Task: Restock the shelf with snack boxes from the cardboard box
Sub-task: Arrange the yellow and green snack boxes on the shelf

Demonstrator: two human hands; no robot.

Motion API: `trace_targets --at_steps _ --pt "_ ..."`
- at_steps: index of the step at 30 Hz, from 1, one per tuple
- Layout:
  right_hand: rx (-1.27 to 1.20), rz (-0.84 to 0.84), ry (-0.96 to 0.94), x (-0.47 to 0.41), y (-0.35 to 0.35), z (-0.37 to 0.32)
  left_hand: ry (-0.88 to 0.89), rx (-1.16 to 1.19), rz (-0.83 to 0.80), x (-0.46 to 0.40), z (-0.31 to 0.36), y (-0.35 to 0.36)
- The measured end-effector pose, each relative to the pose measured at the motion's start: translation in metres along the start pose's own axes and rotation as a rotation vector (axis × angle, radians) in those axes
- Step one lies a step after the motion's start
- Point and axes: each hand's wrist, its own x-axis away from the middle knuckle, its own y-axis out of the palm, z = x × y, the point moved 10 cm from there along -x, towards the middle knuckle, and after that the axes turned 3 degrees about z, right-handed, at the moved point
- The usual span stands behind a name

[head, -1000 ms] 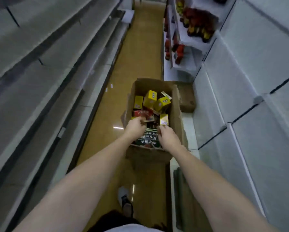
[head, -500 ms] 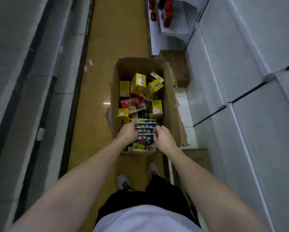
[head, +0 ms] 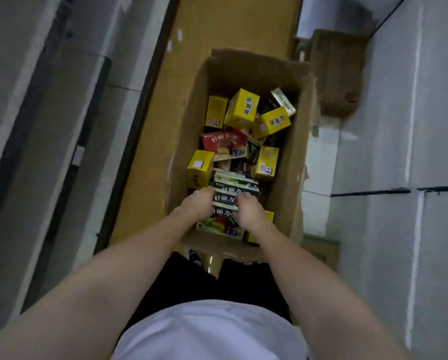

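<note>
An open cardboard box stands on the aisle floor, filled with several yellow snack boxes, a red one and a stack of green snack boxes at its near end. Both my hands are inside the box at that stack. My left hand grips the stack's left side with curled fingers. My right hand grips its right side. The fingertips are hidden behind the boxes.
White shelves run along the right of the aisle, grey shelves along the left. A second brown carton sits on the low right shelf beyond the box. My legs and a shoe are just behind the box.
The view has tilted down and closer over the box. Both hands stay on the green stack, now closer together around its sides.
</note>
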Motion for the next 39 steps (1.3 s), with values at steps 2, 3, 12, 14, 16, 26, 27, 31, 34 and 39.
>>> trace_targets --at_steps 2,3,12,14,16,26,27,31,34,39 --pt "0.025 -0.039 0.005 -0.015 0.005 0.002 0.011 -0.059 -0.022 -0.012 0.001 0.008" --pt "0.041 -0.053 0.003 -0.022 0.007 0.003 0.025 -0.095 -0.026 -0.018 0.003 0.012" --pt "0.172 -0.176 -0.033 -0.053 0.031 0.014 -0.01 -0.236 -0.133 -0.056 0.003 0.043" --pt "0.177 -0.184 -0.021 -0.055 0.033 0.02 -0.024 -0.26 -0.152 -0.057 -0.001 0.048" --pt "0.192 -0.19 -0.022 -0.057 0.034 0.023 -0.036 -0.318 -0.145 -0.057 -0.003 0.049" --pt "0.161 -0.282 -0.061 -0.048 0.048 0.016 -0.009 -0.643 -0.055 -0.054 0.006 0.039" --pt "0.159 -0.301 -0.066 -0.047 0.049 0.014 0.003 -0.651 -0.06 -0.05 0.006 0.041" --pt "0.219 -0.331 -0.125 -0.038 0.049 0.003 -0.008 -0.55 -0.089 -0.037 -0.003 0.04" --pt "0.233 -0.327 -0.155 -0.034 0.044 -0.006 -0.018 -0.445 -0.09 -0.027 -0.009 0.034" --pt "0.268 -0.252 -0.184 -0.032 0.011 -0.024 -0.039 -0.307 0.023 -0.005 -0.009 0.004"
